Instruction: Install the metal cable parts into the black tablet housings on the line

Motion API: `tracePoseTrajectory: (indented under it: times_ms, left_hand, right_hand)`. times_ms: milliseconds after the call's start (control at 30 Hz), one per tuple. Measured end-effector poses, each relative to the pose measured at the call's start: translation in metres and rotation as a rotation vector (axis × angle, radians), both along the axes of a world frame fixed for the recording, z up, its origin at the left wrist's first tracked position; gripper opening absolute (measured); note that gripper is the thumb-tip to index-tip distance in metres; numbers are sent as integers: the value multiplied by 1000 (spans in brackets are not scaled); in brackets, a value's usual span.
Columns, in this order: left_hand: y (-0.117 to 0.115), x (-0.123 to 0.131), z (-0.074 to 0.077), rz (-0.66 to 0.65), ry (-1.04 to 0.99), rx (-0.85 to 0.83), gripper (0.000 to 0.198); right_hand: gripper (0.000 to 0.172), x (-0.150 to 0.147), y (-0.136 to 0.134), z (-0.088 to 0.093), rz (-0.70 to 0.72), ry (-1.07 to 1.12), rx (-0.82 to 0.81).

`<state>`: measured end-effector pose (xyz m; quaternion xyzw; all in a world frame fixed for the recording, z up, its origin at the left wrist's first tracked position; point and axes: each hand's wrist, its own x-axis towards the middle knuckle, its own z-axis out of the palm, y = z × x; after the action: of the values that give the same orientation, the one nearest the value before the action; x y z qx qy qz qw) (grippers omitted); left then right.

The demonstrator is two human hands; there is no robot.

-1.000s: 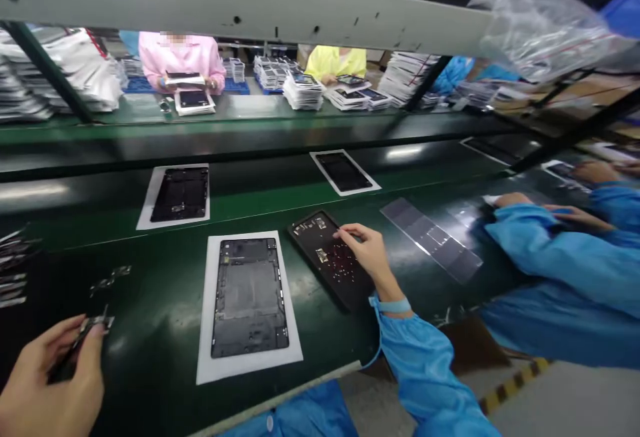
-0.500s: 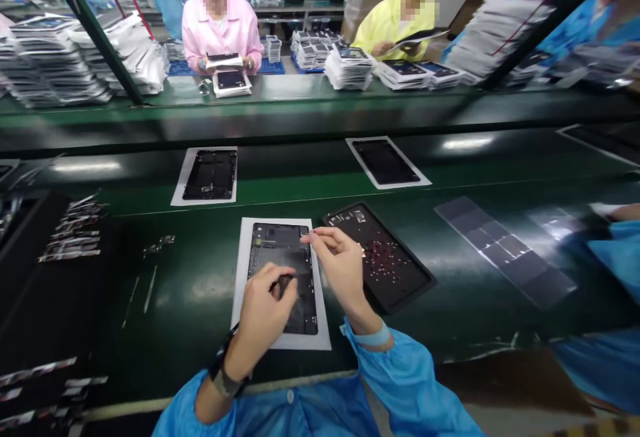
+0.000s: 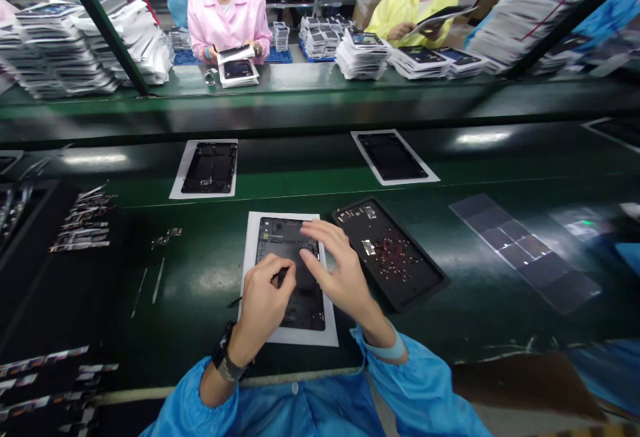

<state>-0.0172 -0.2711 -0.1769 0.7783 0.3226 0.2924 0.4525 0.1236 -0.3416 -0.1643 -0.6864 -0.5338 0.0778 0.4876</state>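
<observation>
A black tablet back housing lies on a white sheet in front of me. Over its left part, my left hand is closed in a pinch. A thin dark stick-like tool pokes out behind that hand; its working end is hidden by the fingers. My right hand hovers over the housing's upper right side, fingers apart and holding nothing. Just right of it sits a black tray with many small parts with dark red wires and several small boards.
Two slim tools and a small flex part lie to the left, beside a black box with rows of flex cables. Further back are two more housings on sheets. Right: a clear film strip. Co-workers sit opposite.
My right hand has opened from a pinch at the housing's upper right edge, its fingers now spread. My left hand stays pinched, and the thin tool's end now shows behind it. The view has shifted slightly.
</observation>
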Motion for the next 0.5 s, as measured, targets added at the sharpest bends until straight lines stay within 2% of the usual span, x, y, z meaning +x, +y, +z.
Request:
tracePoseTrajectory:
  times_ms: [100, 167, 367, 500]
  left_hand:
    - [5, -4, -1, -61, 9, 1, 18]
    - [8, -5, -1, -73, 21, -16, 17]
    - [13, -7, -2, -56, -18, -112, 20]
    - [21, -5, -4, 39, -133, -384, 20]
  right_hand:
    - [17, 11, -5, 7, 285, -237, -146]
    - [15, 15, -5, 7, 352, -297, -207]
    - [11, 16, 3, 0, 301, -177, -157]
    - [12, 17, 5, -2, 257, -12, -151]
